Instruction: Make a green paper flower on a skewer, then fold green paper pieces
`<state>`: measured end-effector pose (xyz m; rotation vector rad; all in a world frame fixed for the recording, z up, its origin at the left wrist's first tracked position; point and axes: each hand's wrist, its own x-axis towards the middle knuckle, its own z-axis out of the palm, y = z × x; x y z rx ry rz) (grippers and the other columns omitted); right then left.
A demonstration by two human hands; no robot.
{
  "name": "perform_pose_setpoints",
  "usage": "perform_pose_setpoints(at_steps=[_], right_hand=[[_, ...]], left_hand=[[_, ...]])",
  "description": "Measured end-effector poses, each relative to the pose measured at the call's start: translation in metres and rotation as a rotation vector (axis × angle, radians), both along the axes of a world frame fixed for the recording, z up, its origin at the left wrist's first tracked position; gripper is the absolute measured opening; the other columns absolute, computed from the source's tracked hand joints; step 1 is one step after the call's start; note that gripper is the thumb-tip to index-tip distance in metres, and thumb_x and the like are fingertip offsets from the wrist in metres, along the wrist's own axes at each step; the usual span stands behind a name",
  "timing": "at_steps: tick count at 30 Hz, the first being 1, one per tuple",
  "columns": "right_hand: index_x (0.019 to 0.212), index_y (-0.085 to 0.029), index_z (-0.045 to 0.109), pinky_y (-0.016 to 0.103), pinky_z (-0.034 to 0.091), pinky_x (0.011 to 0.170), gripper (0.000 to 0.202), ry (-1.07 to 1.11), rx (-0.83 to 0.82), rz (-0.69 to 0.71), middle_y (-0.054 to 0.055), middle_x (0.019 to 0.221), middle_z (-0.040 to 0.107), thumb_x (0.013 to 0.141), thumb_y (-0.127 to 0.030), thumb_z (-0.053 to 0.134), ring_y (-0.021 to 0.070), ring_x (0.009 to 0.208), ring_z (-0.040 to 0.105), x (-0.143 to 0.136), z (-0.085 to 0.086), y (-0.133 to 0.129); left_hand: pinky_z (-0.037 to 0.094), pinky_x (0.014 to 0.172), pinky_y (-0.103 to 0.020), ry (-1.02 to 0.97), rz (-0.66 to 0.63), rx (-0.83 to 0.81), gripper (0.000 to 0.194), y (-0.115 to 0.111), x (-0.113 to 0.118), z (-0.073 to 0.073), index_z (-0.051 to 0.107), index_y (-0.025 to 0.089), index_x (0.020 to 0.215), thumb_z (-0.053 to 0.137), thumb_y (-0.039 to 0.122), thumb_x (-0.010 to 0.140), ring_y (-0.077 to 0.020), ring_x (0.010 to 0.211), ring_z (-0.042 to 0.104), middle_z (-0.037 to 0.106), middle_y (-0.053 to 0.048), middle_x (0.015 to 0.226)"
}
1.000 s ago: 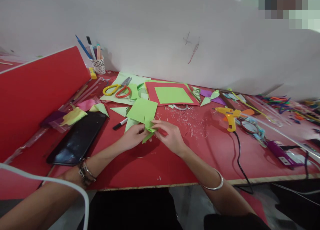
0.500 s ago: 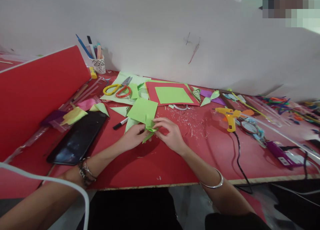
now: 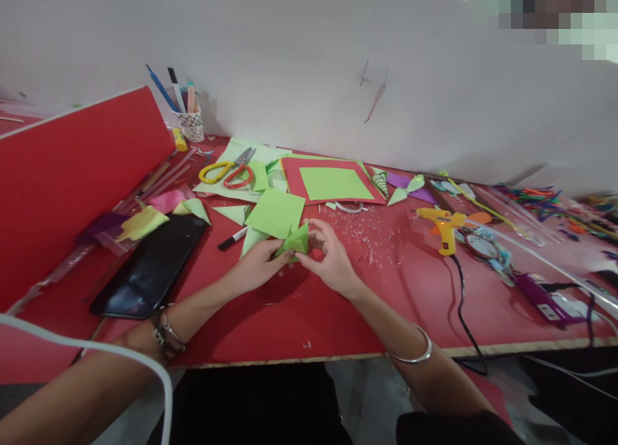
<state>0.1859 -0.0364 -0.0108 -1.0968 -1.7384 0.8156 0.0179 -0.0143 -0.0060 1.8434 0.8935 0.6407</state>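
Observation:
A small folded green paper (image 3: 295, 240) is held between both hands above the red table. My left hand (image 3: 255, 265) pinches its left side between thumb and fingers. At the paper's right edge, my right hand (image 3: 331, 259) has its thumb and curled fingers around it. Just behind lies a flat green square sheet (image 3: 275, 212), with a paler green piece (image 3: 253, 240) partly under it. A black-capped marker (image 3: 232, 239) rests to the left of these sheets.
Left of my hands lies a black phone (image 3: 149, 268). Behind are scissors (image 3: 229, 173), a pen cup (image 3: 192, 124) and a red-bordered green sheet (image 3: 338, 182). A yellow glue gun (image 3: 443, 227) with its cord is at right. A white cable (image 3: 120, 351) crosses my left forearm.
The folded green paper has been turned and now shows a broader, pointed face. My right fingers have shifted slightly up and opened a little around its right side.

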Motion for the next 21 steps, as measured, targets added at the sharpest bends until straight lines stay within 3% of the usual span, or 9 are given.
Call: perform_pose_setpoints(at_steps=[3, 5, 10, 13, 17, 21], right_hand=[[0.091, -0.019, 0.052, 0.027, 0.045, 0.064, 0.018, -0.147, 0.067, -0.014, 0.003, 0.079, 0.057, 0.073, -0.025, 0.055, 0.0137, 0.069, 0.054, 0.0017, 0.0023, 0.0006], [0.081, -0.018, 0.056, 0.026, 0.044, 0.062, 0.011, -0.228, 0.093, -0.030, 0.003, 0.074, 0.058, 0.074, -0.026, 0.054, 0.0135, 0.067, 0.053, 0.0028, 0.0034, 0.0004], [0.085, -0.015, 0.059, 0.026, 0.045, 0.063, 0.017, -0.195, 0.002, -0.026, 0.004, 0.078, 0.062, 0.074, -0.028, 0.054, 0.0148, 0.070, 0.056, 0.0039, -0.0006, 0.0007], [0.093, -0.015, 0.058, 0.028, 0.047, 0.066, 0.022, -0.118, -0.104, 0.019, 0.005, 0.085, 0.064, 0.075, -0.029, 0.054, 0.0160, 0.075, 0.059, 0.0039, -0.0036, 0.0015], [0.097, -0.017, 0.059, 0.033, 0.048, 0.077, 0.025, 0.005, -0.175, 0.102, 0.006, 0.096, 0.065, 0.075, -0.029, 0.055, 0.0175, 0.086, 0.060, 0.0030, -0.0014, 0.0018], [0.093, -0.016, 0.060, 0.035, 0.048, 0.078, 0.023, 0.043, -0.228, 0.102, 0.006, 0.094, 0.065, 0.074, -0.029, 0.056, 0.0179, 0.086, 0.061, 0.0015, 0.0035, 0.0013]], left_hand=[[0.036, 0.053, -0.020, 0.023, 0.009, 0.050, 0.029, 0.0004, -0.0004, 0.0006, 0.053, 0.014, 0.070, 0.040, 0.036, 0.083, -0.0099, 0.056, 0.046, 0.050, 0.002, 0.059], [0.035, 0.053, -0.020, 0.037, 0.020, 0.081, 0.028, 0.0010, -0.0008, 0.0003, 0.053, 0.014, 0.070, 0.040, 0.035, 0.083, -0.0100, 0.056, 0.045, 0.050, 0.002, 0.059], [0.033, 0.054, -0.021, 0.114, 0.092, 0.232, 0.028, 0.0032, -0.0012, -0.0012, 0.052, 0.015, 0.064, 0.044, 0.035, 0.081, -0.0108, 0.059, 0.043, 0.046, 0.002, 0.060], [0.039, 0.070, -0.025, 0.076, 0.120, 0.314, 0.022, 0.0034, -0.0009, 0.0004, 0.055, 0.015, 0.068, 0.048, 0.033, 0.079, -0.0145, 0.079, 0.050, 0.052, -0.003, 0.082], [0.035, 0.089, -0.032, 0.034, 0.184, 0.372, 0.015, 0.0028, -0.0005, 0.0047, 0.055, 0.016, 0.074, 0.053, 0.030, 0.076, -0.0200, 0.104, 0.045, 0.048, -0.008, 0.110], [0.036, 0.088, -0.033, 0.026, 0.139, 0.338, 0.014, 0.0026, -0.0008, 0.0079, 0.053, 0.017, 0.077, 0.050, 0.030, 0.078, -0.0193, 0.100, 0.048, 0.052, -0.007, 0.106]])
